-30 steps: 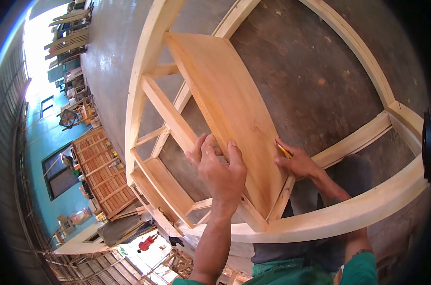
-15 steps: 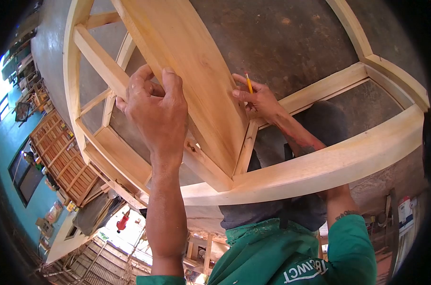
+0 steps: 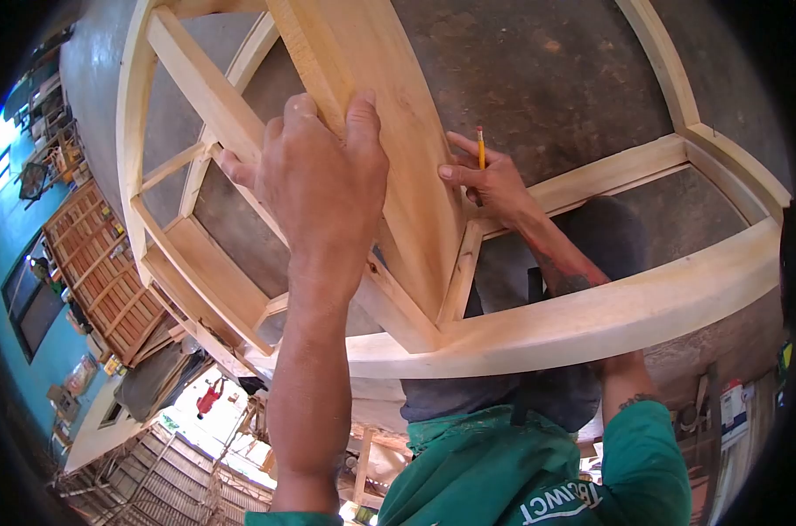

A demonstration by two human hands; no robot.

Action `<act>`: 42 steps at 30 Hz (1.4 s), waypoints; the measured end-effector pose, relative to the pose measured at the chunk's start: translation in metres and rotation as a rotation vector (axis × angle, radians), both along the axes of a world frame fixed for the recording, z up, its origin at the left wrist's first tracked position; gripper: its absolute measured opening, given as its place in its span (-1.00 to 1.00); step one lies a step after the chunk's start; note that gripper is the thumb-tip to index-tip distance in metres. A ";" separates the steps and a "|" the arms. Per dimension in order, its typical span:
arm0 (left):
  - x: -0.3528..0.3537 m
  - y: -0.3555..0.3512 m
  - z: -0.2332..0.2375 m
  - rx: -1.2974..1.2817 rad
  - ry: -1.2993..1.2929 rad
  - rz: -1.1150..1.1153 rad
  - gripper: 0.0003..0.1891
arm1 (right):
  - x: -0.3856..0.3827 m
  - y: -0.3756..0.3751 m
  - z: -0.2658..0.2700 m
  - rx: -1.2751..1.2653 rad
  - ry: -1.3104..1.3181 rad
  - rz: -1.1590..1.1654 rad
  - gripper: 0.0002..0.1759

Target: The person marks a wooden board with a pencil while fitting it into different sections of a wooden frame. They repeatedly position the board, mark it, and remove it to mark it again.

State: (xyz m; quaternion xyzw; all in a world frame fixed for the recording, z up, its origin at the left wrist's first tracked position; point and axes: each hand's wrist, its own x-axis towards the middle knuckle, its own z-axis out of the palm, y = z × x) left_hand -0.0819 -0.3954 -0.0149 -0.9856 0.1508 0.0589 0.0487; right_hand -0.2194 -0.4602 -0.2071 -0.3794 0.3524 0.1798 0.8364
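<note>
A wide, pale wooden board [image 3: 398, 105] stands on edge or at a slant within a curved wooden frame [image 3: 591, 311]. My left hand [image 3: 323, 175] is closed on the board's left edge, thumb against its near side and little finger out by a slanted frame bar [image 3: 200, 79]. At the board's right edge, the fingers of my right hand [image 3: 494, 184] touch the wood. That hand also holds a yellow pencil [image 3: 481, 149], which points upward between its fingers. The board's lower end meets the frame near a corner where short struts [image 3: 461, 272] join.
Beneath the frame spreads a dark, stained surface [image 3: 538, 70]. Far left are a blue wall [image 3: 12, 254] and a slatted wooden panel [image 3: 95, 272]. A person in red [image 3: 209, 399] is in the distance. A nail [image 3: 713, 127] sticks up from the frame's right side.
The board has shifted right and turned slightly, baring more of its left edge. My left hand has moved right with it and grips more firmly. My right hand stays at the edge with the pencil.
</note>
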 end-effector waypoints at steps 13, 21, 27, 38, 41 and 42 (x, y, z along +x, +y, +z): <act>0.003 -0.001 0.007 -0.164 0.018 0.041 -0.64 | 0.002 -0.012 -0.001 -0.073 -0.042 -0.038 -0.12; 0.000 -0.002 0.007 -0.264 0.046 0.123 -0.64 | 0.001 -0.004 0.001 0.041 -0.069 0.056 -0.15; 0.001 -0.003 0.007 -0.241 0.043 0.098 -0.63 | 0.002 -0.007 0.006 0.000 -0.075 0.039 -0.16; 0.000 0.002 0.005 -0.317 0.051 0.099 -0.64 | 0.002 -0.006 0.002 0.072 -0.044 -0.023 -0.18; 0.000 0.002 0.005 -0.357 0.054 0.085 -0.63 | 0.003 -0.006 0.004 0.075 -0.045 -0.035 -0.17; 0.000 0.002 0.005 -0.361 0.050 0.086 -0.64 | 0.003 -0.006 0.004 0.078 -0.044 -0.035 -0.17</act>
